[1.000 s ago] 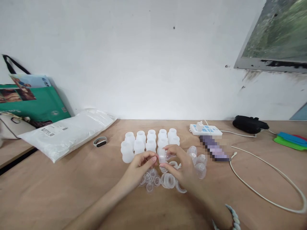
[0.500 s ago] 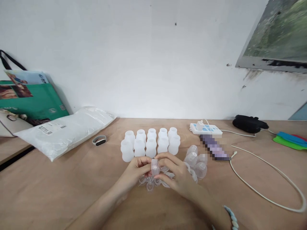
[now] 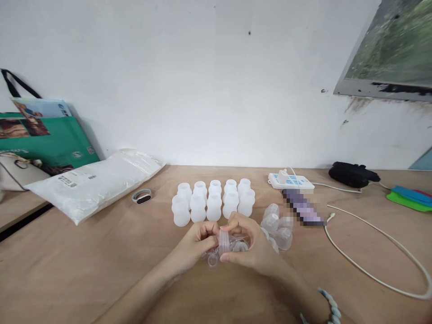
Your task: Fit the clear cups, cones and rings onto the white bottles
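My left hand (image 3: 195,246) and my right hand (image 3: 253,247) meet at the middle of the wooden table (image 3: 101,270). Both pinch one small clear plastic cap (image 3: 224,241), held on its side between the fingertips. Under the hands lies a heap of clear rings and small parts (image 3: 213,258). Two rows of white plastic bottles (image 3: 212,202) stand upright just beyond the hands. Several clear domed caps (image 3: 278,225) lie to the right of my right hand.
A white plastic bag (image 3: 94,184) and a wristband (image 3: 141,196) lie at the left, a green bag (image 3: 43,139) behind them. At the right are a power strip (image 3: 290,181), a blurred phone (image 3: 303,208), a white cable (image 3: 378,252), a black pouch (image 3: 351,173) and coloured sheets (image 3: 410,198).
Both hands came lower and nearer to me with the clear cap. The cap has turned from lying toward the right hand to standing on edge between the two hands.
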The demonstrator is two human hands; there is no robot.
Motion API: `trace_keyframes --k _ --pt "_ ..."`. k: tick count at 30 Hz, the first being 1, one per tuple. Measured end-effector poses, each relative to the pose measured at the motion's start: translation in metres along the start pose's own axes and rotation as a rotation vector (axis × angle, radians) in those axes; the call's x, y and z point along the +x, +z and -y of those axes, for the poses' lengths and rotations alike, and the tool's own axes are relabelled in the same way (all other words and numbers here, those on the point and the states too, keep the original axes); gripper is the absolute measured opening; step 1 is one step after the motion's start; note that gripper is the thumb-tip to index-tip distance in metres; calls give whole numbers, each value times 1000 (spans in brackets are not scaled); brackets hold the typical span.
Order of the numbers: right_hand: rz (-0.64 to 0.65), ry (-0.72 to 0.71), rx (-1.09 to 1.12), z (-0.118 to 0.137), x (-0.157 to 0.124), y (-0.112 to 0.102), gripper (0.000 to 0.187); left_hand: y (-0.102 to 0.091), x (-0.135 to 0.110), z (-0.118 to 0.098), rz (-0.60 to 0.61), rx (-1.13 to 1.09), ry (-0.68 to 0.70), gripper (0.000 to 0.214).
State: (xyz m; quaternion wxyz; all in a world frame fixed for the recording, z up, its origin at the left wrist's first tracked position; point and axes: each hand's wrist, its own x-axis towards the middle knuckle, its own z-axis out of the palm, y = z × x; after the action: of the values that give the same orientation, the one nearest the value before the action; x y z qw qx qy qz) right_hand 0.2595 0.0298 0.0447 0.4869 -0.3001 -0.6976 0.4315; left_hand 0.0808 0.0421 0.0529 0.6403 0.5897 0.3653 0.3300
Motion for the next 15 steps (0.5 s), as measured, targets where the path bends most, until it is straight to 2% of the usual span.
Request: trace_keyframes --k 4,10,15 --pt "59 103 230 -4 1 -3 40 -1 0 -1 25 14 36 20" --pt "122 145 489 -13 4 -8 43 -2 -1 -1 59 -30 56 20" --pt "149 182 601 -11 5 -12 41 -6 -1 -2 91 -66 84 20"
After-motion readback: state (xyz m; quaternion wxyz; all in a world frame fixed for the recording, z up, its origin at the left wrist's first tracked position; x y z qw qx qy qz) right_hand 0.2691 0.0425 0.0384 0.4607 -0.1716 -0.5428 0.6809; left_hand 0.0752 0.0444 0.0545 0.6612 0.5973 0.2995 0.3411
